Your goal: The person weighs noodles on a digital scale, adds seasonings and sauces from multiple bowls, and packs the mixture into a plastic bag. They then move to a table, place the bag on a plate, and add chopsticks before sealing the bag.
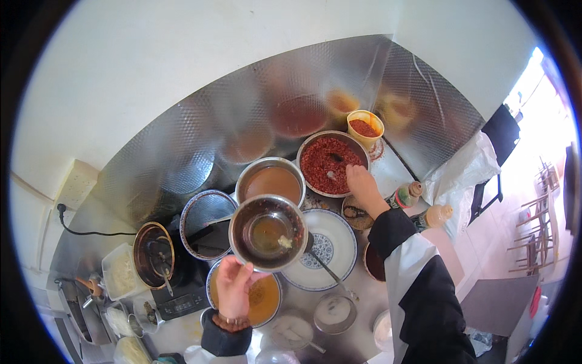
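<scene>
My left hand (234, 284) grips the rim of a small stainless steel bowl (291, 218), held above the other vessels. A little yellowish liquid and a pale minced lump (285, 241) are in it, with red flecks on the inner wall. My right hand (360, 182), fingers curled, is over the right edge of a steel basin of crushed red chilli (318, 157). A pale, shiny spot and a dark spot show in the chilli near the fingertips; whether the hand holds a utensil is hidden. Behind the held bowl stands a steel pot of brown liquid (273, 185).
A blue-rimmed plate (338, 268) has a spoon (327, 268) across it. Around are a basin of orange-brown liquid (263, 300), a dish of white powder (333, 311), a chilli tub (363, 128), two bottles (434, 216) and a dark pot (144, 255) beside an induction cooker (179, 305).
</scene>
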`<act>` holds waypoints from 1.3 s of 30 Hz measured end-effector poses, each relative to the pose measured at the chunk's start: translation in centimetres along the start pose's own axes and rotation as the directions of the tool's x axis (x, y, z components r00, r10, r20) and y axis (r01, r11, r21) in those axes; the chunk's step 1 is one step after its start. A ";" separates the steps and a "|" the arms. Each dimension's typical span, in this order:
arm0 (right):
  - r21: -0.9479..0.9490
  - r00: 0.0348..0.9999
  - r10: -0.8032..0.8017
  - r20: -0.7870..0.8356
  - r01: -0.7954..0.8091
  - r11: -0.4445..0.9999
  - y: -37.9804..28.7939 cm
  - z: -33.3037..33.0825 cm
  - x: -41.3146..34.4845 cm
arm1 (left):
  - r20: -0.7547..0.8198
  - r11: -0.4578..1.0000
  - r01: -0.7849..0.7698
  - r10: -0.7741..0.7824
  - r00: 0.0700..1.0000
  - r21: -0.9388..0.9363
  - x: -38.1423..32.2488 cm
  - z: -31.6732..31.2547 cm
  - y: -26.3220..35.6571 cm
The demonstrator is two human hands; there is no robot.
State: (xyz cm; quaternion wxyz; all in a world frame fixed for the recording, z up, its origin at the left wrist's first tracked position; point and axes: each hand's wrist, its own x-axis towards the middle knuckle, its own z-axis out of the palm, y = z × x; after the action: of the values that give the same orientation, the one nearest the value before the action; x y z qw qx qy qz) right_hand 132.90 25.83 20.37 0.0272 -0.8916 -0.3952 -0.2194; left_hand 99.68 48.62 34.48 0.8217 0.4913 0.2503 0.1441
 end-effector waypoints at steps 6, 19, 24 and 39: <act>0.475 0.932 0.325 0.162 -0.362 0.802 -1.4 2.7 1.5 | 0.023 0.999 -0.007 0.006 1.000 0.052 6.3 2.4 -1.2; 0.629 0.744 0.626 0.234 -0.606 0.486 0.0 -2.0 0.9 | -0.028 0.984 -0.122 0.127 0.992 0.128 15.0 4.0 -7.9; 0.527 0.899 0.438 -0.014 -0.365 0.768 0.6 -6.1 0.0 | -0.033 0.978 -0.167 0.172 0.984 0.126 17.2 7.1 -8.4; 0.876 0.932 -0.041 0.361 -0.324 0.357 -22.1 -14.1 -0.1 | -0.447 0.972 0.196 -0.235 0.863 -0.131 -22.9 -12.0 -2.0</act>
State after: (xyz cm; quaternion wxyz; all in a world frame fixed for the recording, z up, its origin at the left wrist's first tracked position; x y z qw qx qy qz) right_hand 111.81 37.78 30.30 0.4763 -0.7751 -0.3682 0.1918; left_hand 73.97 45.43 34.19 0.7691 0.3786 0.4848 0.1735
